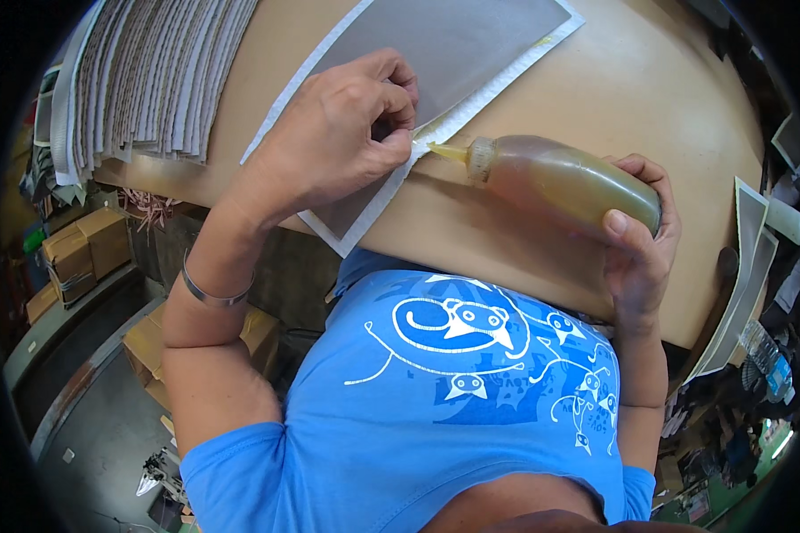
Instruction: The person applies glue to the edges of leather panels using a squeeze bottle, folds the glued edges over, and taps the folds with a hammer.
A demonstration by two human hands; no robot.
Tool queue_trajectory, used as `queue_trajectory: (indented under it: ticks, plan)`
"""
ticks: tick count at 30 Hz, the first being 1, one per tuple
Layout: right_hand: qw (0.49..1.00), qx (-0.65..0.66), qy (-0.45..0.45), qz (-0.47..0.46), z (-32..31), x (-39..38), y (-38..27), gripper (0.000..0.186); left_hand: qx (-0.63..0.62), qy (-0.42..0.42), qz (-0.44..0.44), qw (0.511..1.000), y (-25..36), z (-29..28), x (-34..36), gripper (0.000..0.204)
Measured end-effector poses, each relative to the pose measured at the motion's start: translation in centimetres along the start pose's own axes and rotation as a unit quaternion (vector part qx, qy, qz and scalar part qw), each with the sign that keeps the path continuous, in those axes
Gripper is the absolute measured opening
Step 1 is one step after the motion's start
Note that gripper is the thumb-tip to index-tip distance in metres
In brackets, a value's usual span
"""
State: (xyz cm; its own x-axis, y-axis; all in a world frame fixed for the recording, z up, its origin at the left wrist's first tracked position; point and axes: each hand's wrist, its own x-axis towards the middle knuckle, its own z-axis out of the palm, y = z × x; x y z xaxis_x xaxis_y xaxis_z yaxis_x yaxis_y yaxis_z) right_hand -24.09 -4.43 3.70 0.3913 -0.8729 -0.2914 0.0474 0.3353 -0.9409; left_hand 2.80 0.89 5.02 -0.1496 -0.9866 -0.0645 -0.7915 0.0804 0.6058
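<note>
My right hand (640, 213) is wrapped round the base of a clear squeeze bottle (569, 182) of yellowish-amber liquid. The bottle lies tilted sideways, and its pointed yellow nozzle (449, 151) reaches the white border of a grey rectangular sheet (471, 62). Over that sheet, my left hand (342, 124) has its thumb and fingers drawn together close to the nozzle tip. What the left fingertips pinch, if anything, is hidden. Beside them the white border looks crinkled. A little yellow shows on the border near the sheet's far right corner.
The sheet lies on a tan tabletop (684, 98). A thick stack of white-edged sheets (156, 80) stands at the far left. Cardboard boxes (89, 249) sit below the table on the left. More white-edged panels (738, 275) lean by the right edge.
</note>
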Motion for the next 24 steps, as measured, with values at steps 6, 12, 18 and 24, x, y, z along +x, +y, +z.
queue_trajectory:
  ticks: [6, 12, 18, 24]
  plan:
    - [0.997, -0.061, -0.015, -0.054, 0.7, 0.2, 0.2, 0.049, -0.038, -0.019, 0.017, 0.999, -0.7, -0.1, 0.0, 0.008]
    - [0.975, -0.129, -0.075, -0.165, 1.2, 0.0, 0.1, 0.048, -0.049, -0.029, 0.017, 0.998, -1.0, -0.2, 0.0, 0.008]
    - [0.961, -0.173, -0.139, -0.163, 1.1, 0.3, 0.1, 0.046, -0.048, -0.03, 0.01, 0.998, -0.9, -0.3, -0.1, 0.008]
    - [0.997, -0.018, -0.072, -0.032, 1.3, 0.5, -0.1, 0.048, -0.044, -0.026, 0.03, 0.998, -1.3, -0.3, -0.2, 0.007]
